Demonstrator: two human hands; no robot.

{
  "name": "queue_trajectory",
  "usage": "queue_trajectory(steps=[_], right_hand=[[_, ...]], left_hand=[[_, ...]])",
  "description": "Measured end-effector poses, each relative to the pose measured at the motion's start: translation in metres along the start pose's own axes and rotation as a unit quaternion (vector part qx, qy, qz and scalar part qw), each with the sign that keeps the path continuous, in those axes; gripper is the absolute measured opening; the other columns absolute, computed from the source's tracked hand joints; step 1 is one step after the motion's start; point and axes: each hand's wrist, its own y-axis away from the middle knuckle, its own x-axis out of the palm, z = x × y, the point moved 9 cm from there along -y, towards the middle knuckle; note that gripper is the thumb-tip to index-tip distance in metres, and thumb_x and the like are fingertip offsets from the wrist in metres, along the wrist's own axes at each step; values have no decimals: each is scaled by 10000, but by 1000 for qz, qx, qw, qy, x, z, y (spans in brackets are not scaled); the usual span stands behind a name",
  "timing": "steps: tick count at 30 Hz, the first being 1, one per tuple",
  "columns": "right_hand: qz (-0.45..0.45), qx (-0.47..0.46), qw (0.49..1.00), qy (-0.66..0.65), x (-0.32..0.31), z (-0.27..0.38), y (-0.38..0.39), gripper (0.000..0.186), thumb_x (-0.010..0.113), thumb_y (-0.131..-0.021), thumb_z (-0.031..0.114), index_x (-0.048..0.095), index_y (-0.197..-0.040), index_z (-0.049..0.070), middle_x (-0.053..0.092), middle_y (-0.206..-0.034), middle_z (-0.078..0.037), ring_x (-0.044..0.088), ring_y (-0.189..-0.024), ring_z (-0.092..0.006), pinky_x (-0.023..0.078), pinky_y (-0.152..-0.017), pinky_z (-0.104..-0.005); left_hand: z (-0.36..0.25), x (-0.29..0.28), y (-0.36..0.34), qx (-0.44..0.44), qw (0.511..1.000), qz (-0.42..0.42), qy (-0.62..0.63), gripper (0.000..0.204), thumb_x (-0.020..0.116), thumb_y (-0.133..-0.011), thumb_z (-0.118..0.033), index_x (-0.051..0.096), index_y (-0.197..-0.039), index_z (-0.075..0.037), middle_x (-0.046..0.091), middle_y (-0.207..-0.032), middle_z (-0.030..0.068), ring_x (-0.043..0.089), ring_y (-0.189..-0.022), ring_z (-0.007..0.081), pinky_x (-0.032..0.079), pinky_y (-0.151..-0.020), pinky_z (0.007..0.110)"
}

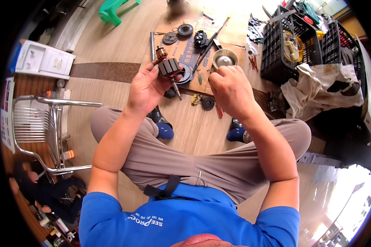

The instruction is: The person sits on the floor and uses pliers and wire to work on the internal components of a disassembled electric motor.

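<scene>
My left hand (pixel 145 88) is closed around a motor armature (pixel 169 68). Its copper commutator end points away from me, and its thin steel shaft slants down to the right. My right hand (pixel 231 88) is closed, knuckles up, to the right of the armature. What its fingers hold, if anything, is hidden beneath them. Just beyond those knuckles shows a pale finned blower wheel (pixel 225 60); I cannot tell whether the hand touches it. Dark round parts (pixel 185 29) and a black bracket-like part (pixel 200 39) lie farther off on a cardboard sheet (pixel 231 36).
A small black disc (pixel 208 103) and a brass-coloured part (pixel 196 99) lie on the floor between my feet. Black plastic crates (pixel 276 61) with tools and cloth stand at the right. A metal chair (pixel 33 119) and a seated person (pixel 49 193) are at the left.
</scene>
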Motion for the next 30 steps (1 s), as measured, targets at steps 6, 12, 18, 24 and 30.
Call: queue_trajectory(steps=[6,12,18,24,30], right_hand=[[10,-5,1000,-14,-2,-6,1,36,571,-758,73,597,-732,74,586,-782,-92,605,-820,-275,448,-783,-396],[0,5,1000,-9,2,-10,3,35,570,-753,60,603,-741,64,588,-785,-91,606,-820,-273,452,-790,-393],[-51,33,997,48,-32,-41,1,43,568,-760,43,608,-745,47,598,-783,-109,617,-837,-283,459,-825,-406],[-61,40,994,76,-45,-55,6,54,651,-811,85,630,-846,50,589,-806,-103,597,-840,-307,460,-794,-400],[-75,28,994,68,-52,-47,6,57,658,-817,82,616,-828,45,569,-782,-105,581,-808,-309,462,-772,-388]], left_hand=[[10,0,-2,-23,998,19,59,443,391,-1032,-217,402,-1357,84,495,-1299,351,611,-1120,343,519,-983,388],[10,-1,-4,-47,991,26,126,447,387,-1032,-206,389,-1370,86,424,-1374,319,542,-1208,376,531,-971,394],[6,22,0,-26,994,72,-84,458,495,-988,-179,416,-1365,69,494,-1342,241,549,-1206,366,533,-926,420],[9,4,0,-30,954,-33,-296,369,605,-908,-26,527,-1257,67,636,-1122,84,600,-965,93,514,-847,255],[-1,2,2,4,855,-55,-516,349,667,-859,-106,598,-1161,55,630,-1043,94,598,-917,114,493,-821,257]])
